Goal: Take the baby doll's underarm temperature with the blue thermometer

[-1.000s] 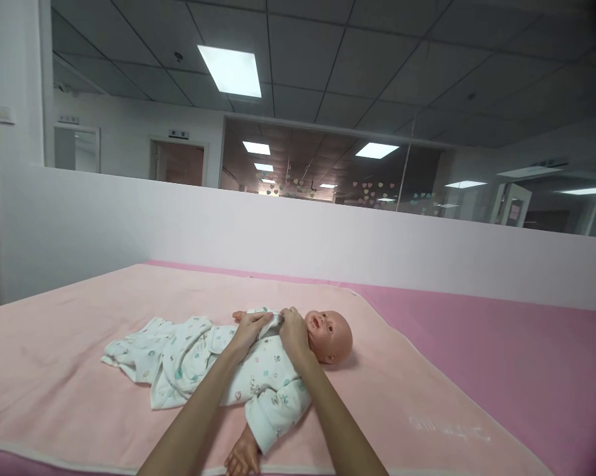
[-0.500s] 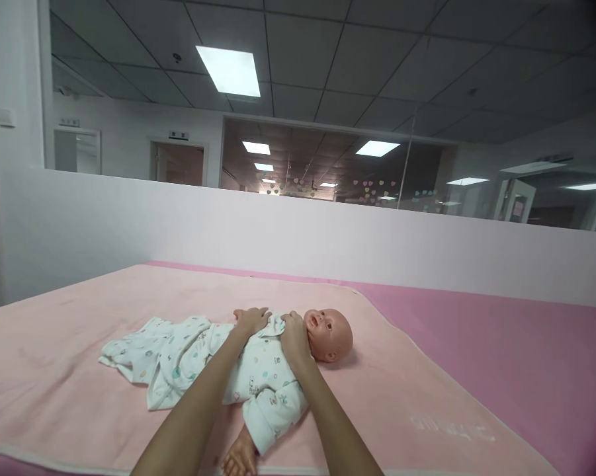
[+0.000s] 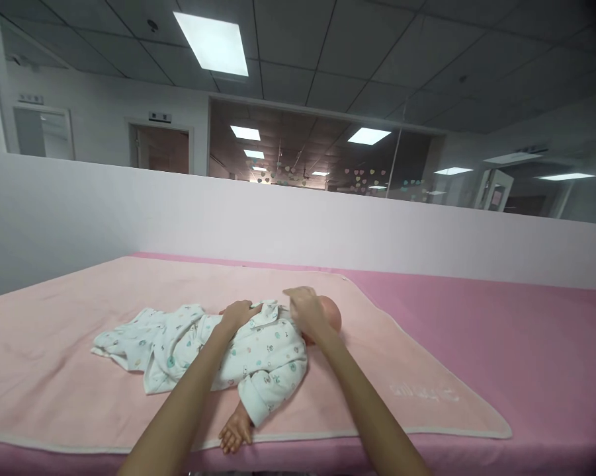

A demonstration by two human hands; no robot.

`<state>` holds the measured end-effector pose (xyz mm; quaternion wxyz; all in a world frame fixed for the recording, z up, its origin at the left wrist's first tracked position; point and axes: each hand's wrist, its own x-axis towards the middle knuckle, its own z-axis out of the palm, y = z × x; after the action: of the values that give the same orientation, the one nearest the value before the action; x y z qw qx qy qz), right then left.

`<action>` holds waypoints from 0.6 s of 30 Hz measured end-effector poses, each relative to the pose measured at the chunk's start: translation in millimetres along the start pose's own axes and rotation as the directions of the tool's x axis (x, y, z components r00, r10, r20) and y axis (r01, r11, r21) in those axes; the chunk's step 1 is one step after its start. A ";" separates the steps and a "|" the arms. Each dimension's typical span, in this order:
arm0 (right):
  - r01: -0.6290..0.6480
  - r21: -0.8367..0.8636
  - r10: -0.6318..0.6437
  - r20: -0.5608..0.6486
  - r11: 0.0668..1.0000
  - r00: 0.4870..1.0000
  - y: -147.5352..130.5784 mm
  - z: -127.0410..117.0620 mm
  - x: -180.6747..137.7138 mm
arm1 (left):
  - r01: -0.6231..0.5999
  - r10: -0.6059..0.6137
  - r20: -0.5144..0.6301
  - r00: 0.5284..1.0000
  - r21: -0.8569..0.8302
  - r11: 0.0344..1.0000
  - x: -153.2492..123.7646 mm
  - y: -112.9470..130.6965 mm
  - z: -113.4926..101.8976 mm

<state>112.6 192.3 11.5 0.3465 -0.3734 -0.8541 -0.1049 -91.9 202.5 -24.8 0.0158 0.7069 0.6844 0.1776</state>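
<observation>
Doll (image 3: 332, 312), one, bald, on its back on a peach blanket (image 3: 367, 370) over a pink pad (image 3: 501, 330); head toward right of view, face hidden behind a hand. Printed white garment (image 3: 258, 350): contains the doll's trunk and near arm, with a small doll hand (image 3: 236, 431) protruding from its cuff. Right hand (image 3: 305, 309): lifted from the neckline within the last half second, leaving it unattended; blurred, partly curled, grip unclear. Left hand (image 3: 239, 315): resting on the chest; whether pinching cloth, cannot tell. Flap (image 3: 266, 313): folded, beside its fingertips.
</observation>
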 end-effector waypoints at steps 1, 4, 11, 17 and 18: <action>-0.117 0.069 0.123 -0.090 0.991 0.988 13.0 -5.2 -2.5 | 0.003 -0.003 -0.002 1.000 -0.008 1.000 -2.7 -0.6 -0.8; -0.396 0.374 0.438 -0.030 0.839 0.899 51.7 -11.6 -10.4 | 0.013 -0.014 -0.015 1.000 -0.042 0.999 -9.6 -1.3 -3.6; -0.396 0.906 0.585 0.242 0.149 0.774 84.9 -3.0 -27.6 | -0.033 0.031 -0.031 0.999 -0.090 0.995 -17.8 -2.2 -8.4; -0.318 0.947 0.635 0.270 -0.040 0.724 99.5 -2.7 -38.9 | -0.077 0.067 -0.095 0.993 -0.114 0.990 -18.6 -3.5 -7.9; -0.304 0.952 0.637 0.251 -0.027 0.729 101.3 -1.8 -39.9 | -0.079 0.068 -0.096 0.993 -0.120 0.990 -18.4 -4.0 -7.4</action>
<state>204.7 239.7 -21.9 0.6212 -0.3173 -0.4770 0.5348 -97.8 183.2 -23.1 0.0214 0.7204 0.6457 0.2524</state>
